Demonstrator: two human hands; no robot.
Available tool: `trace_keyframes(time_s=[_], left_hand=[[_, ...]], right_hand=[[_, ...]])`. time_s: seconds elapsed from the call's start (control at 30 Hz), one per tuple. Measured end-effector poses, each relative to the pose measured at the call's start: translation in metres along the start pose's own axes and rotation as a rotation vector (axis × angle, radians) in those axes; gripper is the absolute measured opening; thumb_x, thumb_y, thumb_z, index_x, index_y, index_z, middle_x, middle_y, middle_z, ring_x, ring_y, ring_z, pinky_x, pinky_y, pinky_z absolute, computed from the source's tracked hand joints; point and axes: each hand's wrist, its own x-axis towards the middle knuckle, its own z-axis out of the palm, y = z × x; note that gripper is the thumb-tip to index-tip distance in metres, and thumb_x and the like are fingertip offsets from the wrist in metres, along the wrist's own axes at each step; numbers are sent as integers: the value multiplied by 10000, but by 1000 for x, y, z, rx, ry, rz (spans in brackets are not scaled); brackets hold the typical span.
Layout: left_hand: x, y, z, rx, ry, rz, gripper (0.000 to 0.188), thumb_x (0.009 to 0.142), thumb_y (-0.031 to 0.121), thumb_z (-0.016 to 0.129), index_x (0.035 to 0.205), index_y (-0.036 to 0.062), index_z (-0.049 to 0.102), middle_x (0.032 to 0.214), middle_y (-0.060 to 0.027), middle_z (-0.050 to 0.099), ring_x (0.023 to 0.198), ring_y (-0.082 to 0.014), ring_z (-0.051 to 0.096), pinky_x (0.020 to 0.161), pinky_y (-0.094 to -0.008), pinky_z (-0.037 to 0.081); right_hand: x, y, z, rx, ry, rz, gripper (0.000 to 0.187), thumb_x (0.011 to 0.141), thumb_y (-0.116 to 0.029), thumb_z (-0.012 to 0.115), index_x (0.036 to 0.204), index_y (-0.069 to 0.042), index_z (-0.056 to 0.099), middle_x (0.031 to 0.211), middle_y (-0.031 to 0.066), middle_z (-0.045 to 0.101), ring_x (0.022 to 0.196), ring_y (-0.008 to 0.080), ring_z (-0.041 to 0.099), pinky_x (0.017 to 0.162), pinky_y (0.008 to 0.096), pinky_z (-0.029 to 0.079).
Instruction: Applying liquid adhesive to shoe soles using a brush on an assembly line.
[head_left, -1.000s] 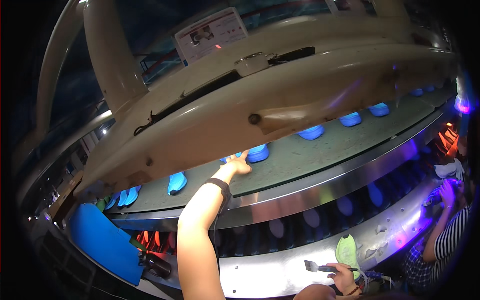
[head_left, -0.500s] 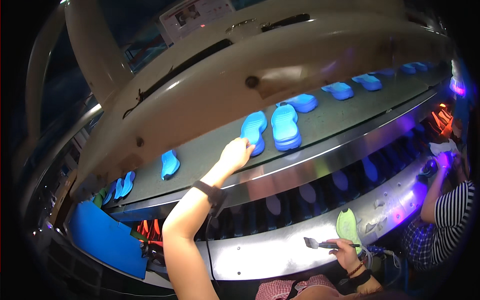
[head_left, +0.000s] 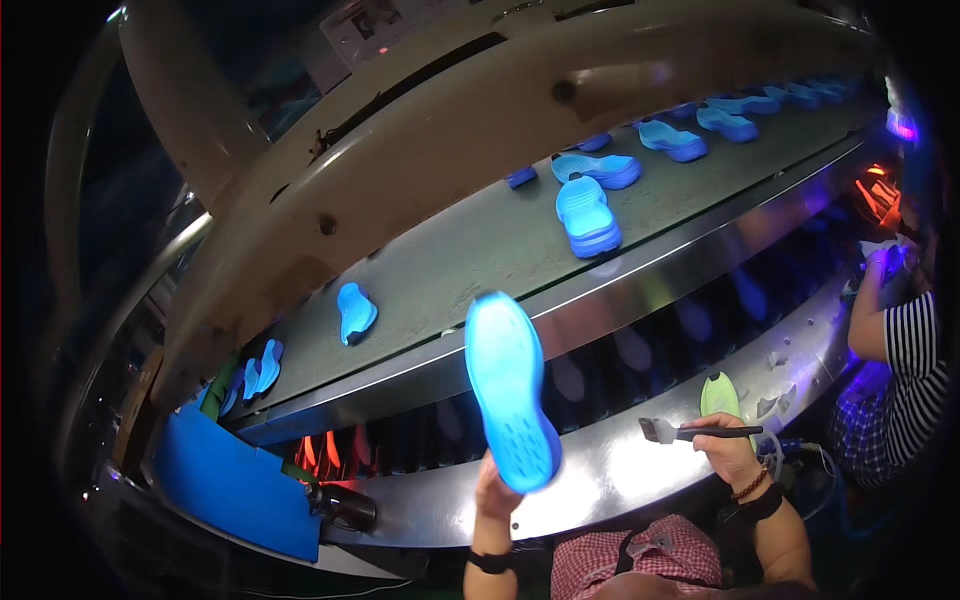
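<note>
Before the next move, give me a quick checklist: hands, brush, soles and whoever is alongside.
1. Blue shoe sole held in left hand: ok, raised off the conveyor belt.
2. Flat brush gripped in right hand: ok, bristles pointing left, apart from the blue shoe sole.
3. Bristles loaded with liquid: cannot tell; none is plainly visible.
4. Right hand clear of the light green sole: cannot tell; brush and sole overlap in this view.
5. Co-worker's hand out of the way: ok, at the far right, apart from both of yours.
</note>
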Motion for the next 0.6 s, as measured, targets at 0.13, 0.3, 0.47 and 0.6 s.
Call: trace_keyframes(time_s=[0.13,0.3,0.47,0.6], left_hand=[[-15,-78,4,-416,-196,-362,897,744,678,491,1330,29,290,1230,-197,454,1108,-352,485,975,-511,355],[-28,-130,22,-461,-109,-397,937,715,746,417,1366,93,256,1303,-197,406,1170,-360,440,990,-503,341],[-39,-133,33,-585,-101,-417,1022,685,831,85,1367,90,257,1271,-206,433,1137,-372,463,970,-505,356],[-37,-135,31,-518,-1,-429,1001,712,814,67,1345,71,285,1166,-212,485,1050,-358,506,924,-517,390]], right_hand=[[-4,-6,24,-164,-133,-19,214,728,69,619,940,46,611,950,142,644,891,183,613,843,293,472],[13,23,38,-332,-132,162,208,753,13,649,960,30,630,924,99,653,847,139,607,805,257,475],[33,48,35,-255,-146,223,204,754,-16,653,956,10,640,915,85,652,846,131,599,800,251,466],[38,52,36,-271,-143,220,210,752,-27,653,958,12,639,903,82,651,847,127,593,799,256,461]])
